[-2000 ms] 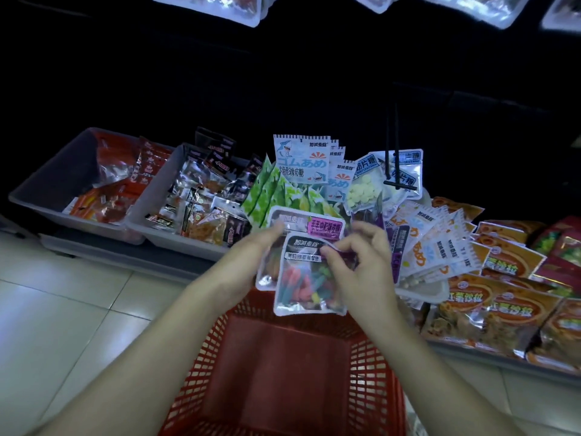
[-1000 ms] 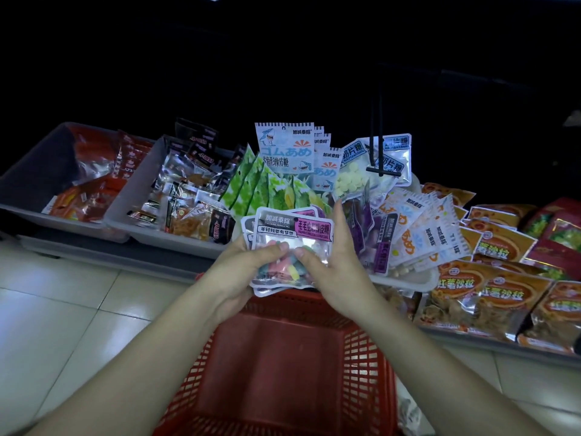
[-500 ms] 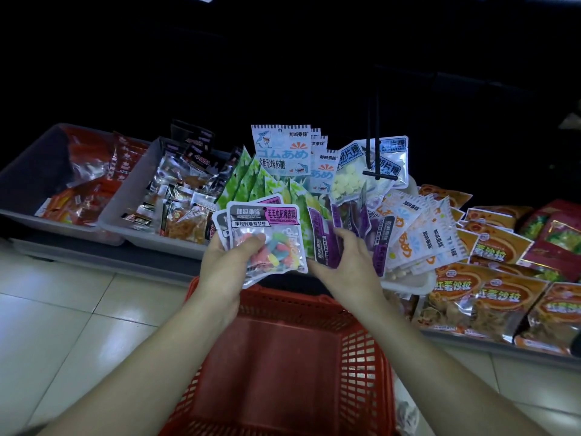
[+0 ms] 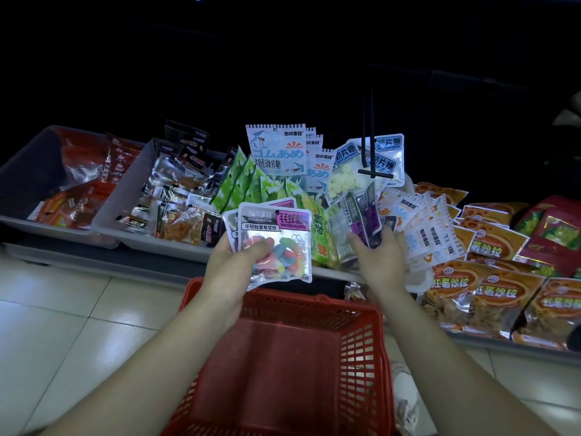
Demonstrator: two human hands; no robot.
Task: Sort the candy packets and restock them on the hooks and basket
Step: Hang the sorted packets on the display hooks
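Right now the left grip [image 4: 234, 272] is holding a small stack of gummy packets [image 4: 276, 234] upright above the far rim of the red basket [image 4: 361, 341]. Its thumb is pressing across the clear front of the top packet while the fingers are curling behind the stack. The right grip [image 4: 383, 262] is reaching into the display just beside it. It is closing round a few purple packets [image 4: 364, 215], thumb on one side and fingers on the other, and these are standing among the other packets.

Behind them, a black hook [image 4: 367, 152] is sticking out in front of the tablet packets [image 4: 345, 180]; whether they are hanging on it is hard to tell. Shark packets [image 4: 275, 149] are standing upright to its left, with green packets [image 4: 245, 184] leaning below them. White packets [image 4: 424, 237] are fanning out beside the right grip, and orange packets [image 4: 496, 287] are lying further right. Two grey bins [image 4: 125, 190] of dark and red snacks are sitting at the left. The basket is resting low over the tiled floor [image 4: 63, 309], between the two forearms.
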